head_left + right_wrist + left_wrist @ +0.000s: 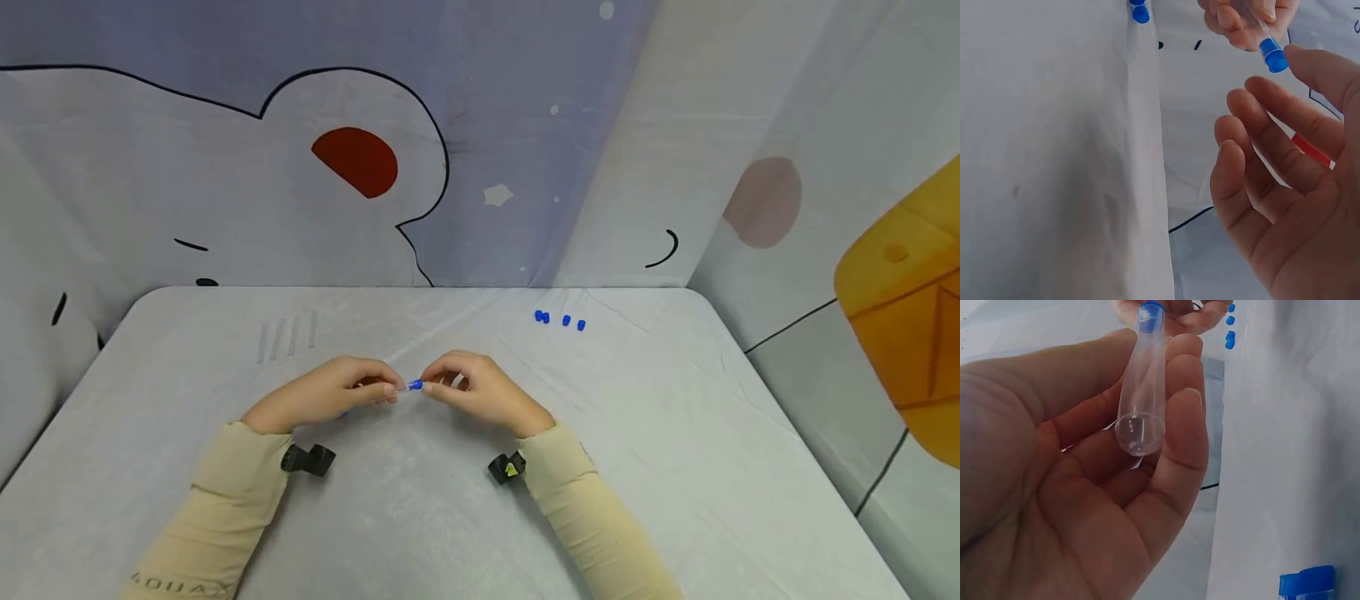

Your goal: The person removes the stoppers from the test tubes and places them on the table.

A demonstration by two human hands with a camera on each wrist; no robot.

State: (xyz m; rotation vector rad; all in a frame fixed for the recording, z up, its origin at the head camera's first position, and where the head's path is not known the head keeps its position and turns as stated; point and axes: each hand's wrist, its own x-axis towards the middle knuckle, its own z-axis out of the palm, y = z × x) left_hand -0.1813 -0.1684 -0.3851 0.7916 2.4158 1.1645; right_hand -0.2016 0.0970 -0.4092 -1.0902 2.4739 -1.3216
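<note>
In the left hand is a clear plastic test tube, pinched between thumb and fingers, its rounded end towards the palm. A blue cap sits on the tube's far end, pointing at the right hand. The right wrist view shows the right thumb tip at the edge of that cap, while the other fingers curve loosely apart from it. Blue-capped ends of other tubes show on the table near the left hand; their tubes are mostly hidden.
Several clear uncapped tubes lie side by side at the table's back left. Several loose blue caps lie at the back right. The white-covered table meets a printed cloth backdrop along its far edge.
</note>
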